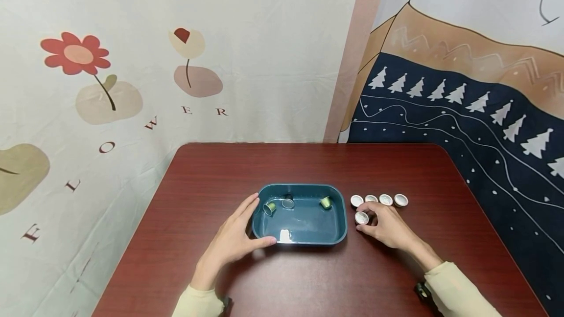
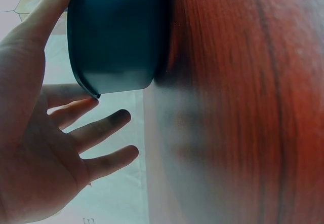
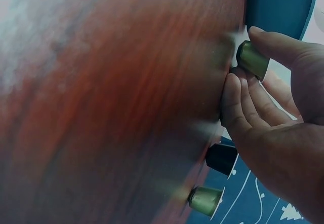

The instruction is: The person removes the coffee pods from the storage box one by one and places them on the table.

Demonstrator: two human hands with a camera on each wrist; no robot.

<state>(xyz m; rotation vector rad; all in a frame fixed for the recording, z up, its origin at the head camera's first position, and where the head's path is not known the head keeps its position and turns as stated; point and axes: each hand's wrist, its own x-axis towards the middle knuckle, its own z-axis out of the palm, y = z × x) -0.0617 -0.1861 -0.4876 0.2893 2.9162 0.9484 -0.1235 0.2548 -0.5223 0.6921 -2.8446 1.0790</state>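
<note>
**Right hand on a capsule beside the tray**

Your right hand pinches a green capsule between thumb and fingers, on the table just right of the teal tray. Your left hand lies spread against the tray's left wall. Four more capsules stand in a row nearby.

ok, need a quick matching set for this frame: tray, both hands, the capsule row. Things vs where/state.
Things:
1. left hand
2. right hand
3. teal tray
4. row of four capsules

Places/states:
A. holds three capsules inside
B. pinches a capsule beside the tray
C. rests against the tray's left end
D. stands on the table right of the tray

Pairs: 1-C, 2-B, 3-A, 4-D
</note>
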